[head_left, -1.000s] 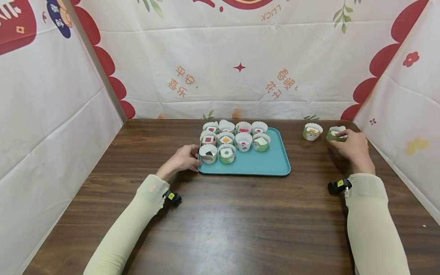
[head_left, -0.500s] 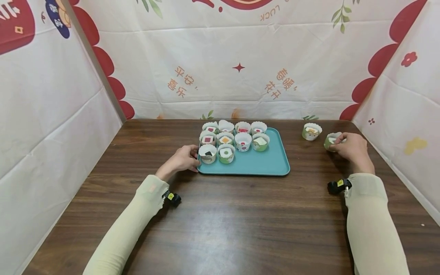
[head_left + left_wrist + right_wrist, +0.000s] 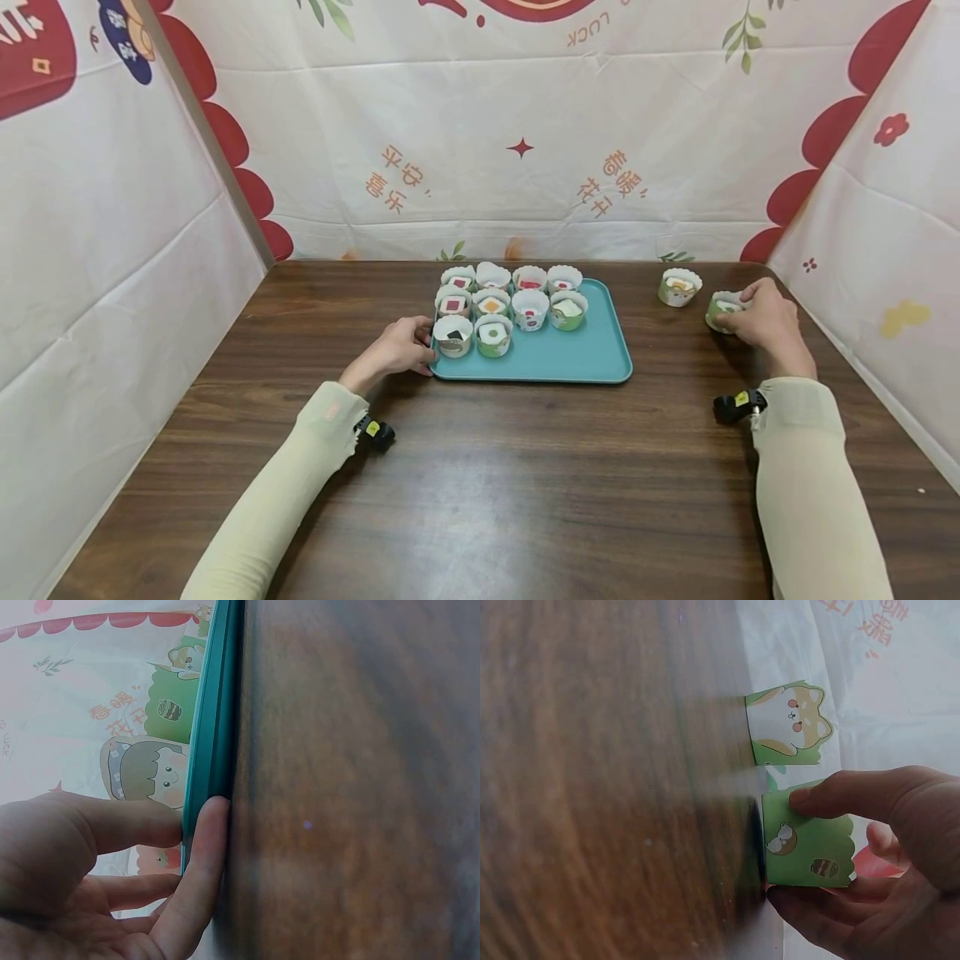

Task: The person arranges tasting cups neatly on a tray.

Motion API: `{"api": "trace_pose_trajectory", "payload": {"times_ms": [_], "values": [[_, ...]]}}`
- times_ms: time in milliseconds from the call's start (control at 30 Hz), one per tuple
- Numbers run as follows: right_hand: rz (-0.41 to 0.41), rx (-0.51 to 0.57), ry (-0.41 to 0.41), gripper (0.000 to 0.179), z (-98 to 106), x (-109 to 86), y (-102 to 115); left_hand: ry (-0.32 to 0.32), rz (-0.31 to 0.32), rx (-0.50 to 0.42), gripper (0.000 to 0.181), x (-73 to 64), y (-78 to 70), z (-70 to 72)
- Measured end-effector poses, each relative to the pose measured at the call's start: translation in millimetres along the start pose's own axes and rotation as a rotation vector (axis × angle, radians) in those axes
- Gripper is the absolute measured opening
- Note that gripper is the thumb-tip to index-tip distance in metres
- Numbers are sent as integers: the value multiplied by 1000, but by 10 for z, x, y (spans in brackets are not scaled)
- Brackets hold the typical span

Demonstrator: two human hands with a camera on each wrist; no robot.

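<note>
My right hand [image 3: 772,323] holds a green paper baking cup [image 3: 720,312] near the far right of the table. In the right wrist view the thumb lies on the green cup's [image 3: 814,851] near side and other fingers pass behind and below it; its base is at or close to the tabletop. At the left edge of a teal tray [image 3: 555,360] rests my left hand [image 3: 392,347]. The left wrist view shows its fingers and thumb at the tray's rim [image 3: 214,712], gripping it. Several paper cups with small printed or coloured pieces inside, such as one cup [image 3: 494,337], stand in rows on the tray.
Another green cup [image 3: 680,289] with a piece inside stands left of the held one, outside the tray. The brown wooden table [image 3: 480,483] is enclosed by a white printed cloth [image 3: 480,167] at the back and sides.
The cup in my right hand has shifted slightly left and towards me, and the right fingers have changed their place on it. My left hand and the tray have not visibly moved.
</note>
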State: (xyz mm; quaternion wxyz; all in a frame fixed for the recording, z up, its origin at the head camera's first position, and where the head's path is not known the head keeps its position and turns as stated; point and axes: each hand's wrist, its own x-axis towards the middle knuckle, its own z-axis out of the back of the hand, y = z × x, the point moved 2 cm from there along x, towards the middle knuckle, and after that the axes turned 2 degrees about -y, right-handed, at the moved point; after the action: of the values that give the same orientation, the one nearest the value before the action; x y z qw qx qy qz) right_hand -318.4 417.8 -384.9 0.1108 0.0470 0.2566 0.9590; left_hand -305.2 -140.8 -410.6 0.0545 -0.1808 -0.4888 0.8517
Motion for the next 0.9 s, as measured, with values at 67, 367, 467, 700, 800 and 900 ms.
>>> {"api": "trace_pose_trajectory", "payload": {"times_ms": [67,367,467,700,800,900], "values": [[-14,28,0,73,7,1,5,-1,-2,0,70,0,-2,0],[51,-2,-40,79,32,29,36,2,-6,8,70,-6,-3,1],[68,-24,-42,76,49,34,38,2,-8,2,70,-4,-5,2],[63,-8,-37,78,109,11,97,8,-11,-6,70,5,-3,6],[80,0,-46,80,143,6,145,7,-8,-8,70,7,1,5],[104,9,-60,80,178,0,213,7,-7,-8,70,4,3,6]]}}
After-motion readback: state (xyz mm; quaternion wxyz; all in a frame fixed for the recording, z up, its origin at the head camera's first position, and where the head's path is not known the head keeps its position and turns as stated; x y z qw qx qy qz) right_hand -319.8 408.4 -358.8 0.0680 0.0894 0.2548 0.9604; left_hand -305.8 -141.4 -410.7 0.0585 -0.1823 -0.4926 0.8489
